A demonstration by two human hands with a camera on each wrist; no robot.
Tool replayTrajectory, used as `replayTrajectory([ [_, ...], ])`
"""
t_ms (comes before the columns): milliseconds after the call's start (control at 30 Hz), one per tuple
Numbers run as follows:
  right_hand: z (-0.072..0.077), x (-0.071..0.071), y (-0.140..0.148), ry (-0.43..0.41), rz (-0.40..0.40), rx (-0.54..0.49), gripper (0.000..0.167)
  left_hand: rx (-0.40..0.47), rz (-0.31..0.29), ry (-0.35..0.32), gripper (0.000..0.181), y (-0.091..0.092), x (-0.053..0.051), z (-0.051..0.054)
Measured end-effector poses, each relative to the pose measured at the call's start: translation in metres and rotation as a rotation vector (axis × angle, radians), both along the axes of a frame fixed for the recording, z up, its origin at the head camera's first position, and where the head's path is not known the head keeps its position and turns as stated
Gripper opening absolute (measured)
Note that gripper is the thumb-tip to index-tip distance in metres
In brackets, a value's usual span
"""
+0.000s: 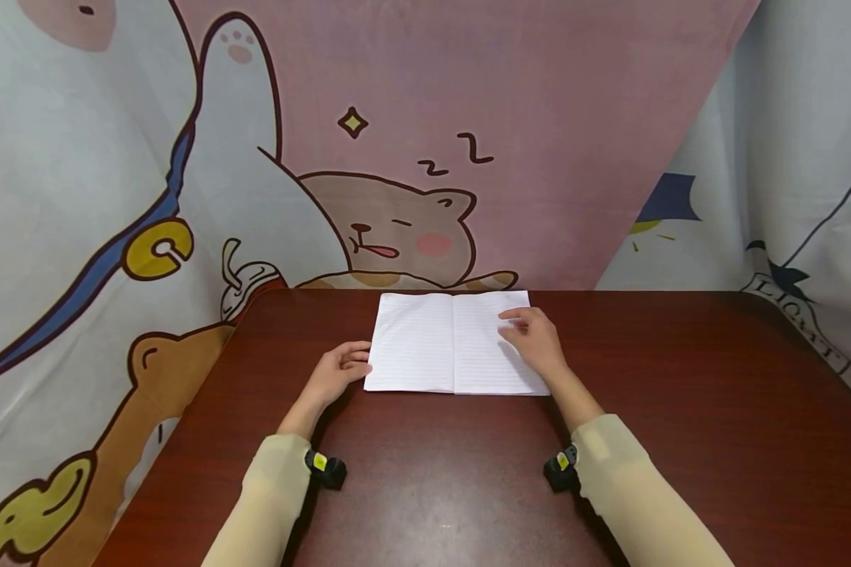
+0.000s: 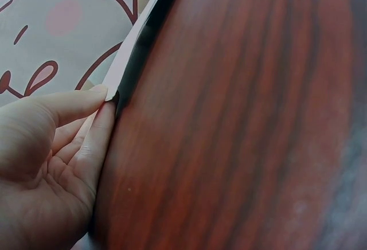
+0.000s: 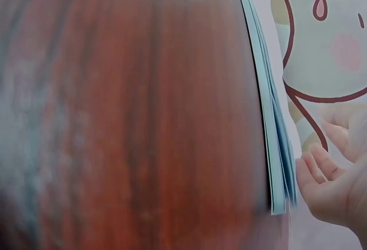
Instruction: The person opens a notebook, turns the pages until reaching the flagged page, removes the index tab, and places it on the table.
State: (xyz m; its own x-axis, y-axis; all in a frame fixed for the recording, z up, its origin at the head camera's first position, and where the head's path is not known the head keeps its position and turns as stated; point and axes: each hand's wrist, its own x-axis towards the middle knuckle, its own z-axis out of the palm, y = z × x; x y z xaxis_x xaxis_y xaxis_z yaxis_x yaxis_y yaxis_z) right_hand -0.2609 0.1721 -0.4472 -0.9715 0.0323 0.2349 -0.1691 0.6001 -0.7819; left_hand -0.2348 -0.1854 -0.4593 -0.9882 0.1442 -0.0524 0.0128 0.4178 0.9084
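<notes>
Item under inspection: a notebook (image 1: 448, 346), lying spread at its middle on the far part of the tabletop (image 1: 432, 480), close to the far edge. Two white ruled pages face up, divided by a center fold running from near to far.

Left hand (image 1: 332, 373): located at the left edge of the notebook, narrow, pinching that edge with the thumb above and fingers below (the left wrist view shows this grip most plainly).

Right hand (image 1: 536, 340): positioned over the right page (image 1: 482, 354), moderately wide. The fingers are gently bent, with a gap between thumb and forefinger. Whether any fingertip touches the paper cannot be told. In the right wrist view, the notebook's near edge appears as layered sheets with a bluish tint.

Surroundings: the tabletop is dark reddish-brown with streaked grain and a glossy patch at the near center. A left sleeve (image 1: 258, 496) and a right sleeve (image 1: 641, 480), both pale yellow, cover the forearms. A black wrist camera is mounted at each cuff, on the inner side. Beyond the far edge hangs a cloth (image 1: 560, 134) in pink and white, printed with a sleeping bear (image 1: 404, 220) directly behind the notebook.
</notes>
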Motion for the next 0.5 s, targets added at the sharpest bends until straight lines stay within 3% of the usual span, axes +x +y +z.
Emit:
replayTrajectory([
  [300,-0.003,-0.003,0.010,0.013,-0.070,0.010,0.032,-0.002,0.017,-0.022,0.045,0.001,-0.001,-0.001],
  [500,-0.005,-0.006,0.015,-0.056,-0.087,0.016,0.051,-0.004,0.015,-0.016,0.045,0.000,0.000,-0.001],
])
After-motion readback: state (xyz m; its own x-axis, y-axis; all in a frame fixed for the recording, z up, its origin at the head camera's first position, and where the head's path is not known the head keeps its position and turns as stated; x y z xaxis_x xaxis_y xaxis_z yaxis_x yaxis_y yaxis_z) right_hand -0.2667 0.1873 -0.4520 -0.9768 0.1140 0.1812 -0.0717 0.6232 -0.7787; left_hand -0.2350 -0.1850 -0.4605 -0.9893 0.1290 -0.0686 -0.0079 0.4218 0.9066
